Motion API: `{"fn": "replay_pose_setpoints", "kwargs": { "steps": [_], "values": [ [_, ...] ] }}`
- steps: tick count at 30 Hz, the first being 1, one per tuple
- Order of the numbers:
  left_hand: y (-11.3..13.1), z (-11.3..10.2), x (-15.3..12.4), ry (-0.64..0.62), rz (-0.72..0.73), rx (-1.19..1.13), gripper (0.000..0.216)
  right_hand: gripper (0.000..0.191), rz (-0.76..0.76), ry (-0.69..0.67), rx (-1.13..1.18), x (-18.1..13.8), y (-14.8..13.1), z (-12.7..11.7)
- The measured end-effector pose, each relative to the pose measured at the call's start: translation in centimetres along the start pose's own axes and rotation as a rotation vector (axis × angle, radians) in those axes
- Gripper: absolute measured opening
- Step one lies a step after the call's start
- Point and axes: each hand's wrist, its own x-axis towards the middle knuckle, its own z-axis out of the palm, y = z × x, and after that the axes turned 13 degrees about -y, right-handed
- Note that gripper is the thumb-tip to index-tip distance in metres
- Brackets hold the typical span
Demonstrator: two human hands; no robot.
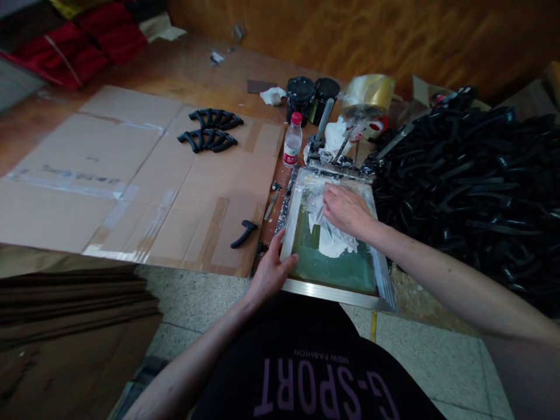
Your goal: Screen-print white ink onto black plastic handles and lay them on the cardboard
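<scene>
A screen-printing frame with a metal rim and green mesh lies at the table's front edge. My left hand grips its left rim near the front corner, thumb on top. On the mesh, my right hand is closed on a crumpled white rag, which spreads out below the fingers. Whitish smears show on the mesh around it. Behind the frame sits a stained hinge clamp with metal bars. To the left, one black curved handle-like part rests on flattened cardboard.
Several more black parts form two rows on the cardboard. A red-capped bottle, dark jars and a tape roll stand behind. A large heap of black parts fills the right side. Folded cardboard is stacked below left.
</scene>
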Motion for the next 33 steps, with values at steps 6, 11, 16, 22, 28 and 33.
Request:
{"fn": "replay_pose_setpoints", "kwargs": {
  "steps": [6,11,16,22,28,33],
  "values": [
    [0.6,0.0,-0.1,0.003,-0.015,-0.029,0.072,0.016,0.154,0.032,0.186,-2.8,-0.7,0.0],
    [0.7,0.0,-0.1,0.001,-0.020,-0.044,0.072,0.009,0.234,0.112,0.398,-4.8,-1.1,0.9],
    [1.0,0.1,-0.2,0.006,-0.036,-0.040,0.072,0.007,0.273,0.136,0.547,-6.1,-1.9,1.4],
    [1.4,0.2,-0.3,0.002,-0.033,-0.036,0.071,0.007,0.279,0.158,0.640,-7.1,-2.8,1.6],
    [1.5,0.2,-0.3,-0.006,-0.023,-0.066,0.071,0.007,0.340,0.214,0.720,-7.4,-2.9,2.4],
    [1.0,0.2,-0.1,0.015,-0.029,-0.054,0.071,0.006,0.384,0.290,0.791,-8.0,-2.4,2.6]
  ]
}}
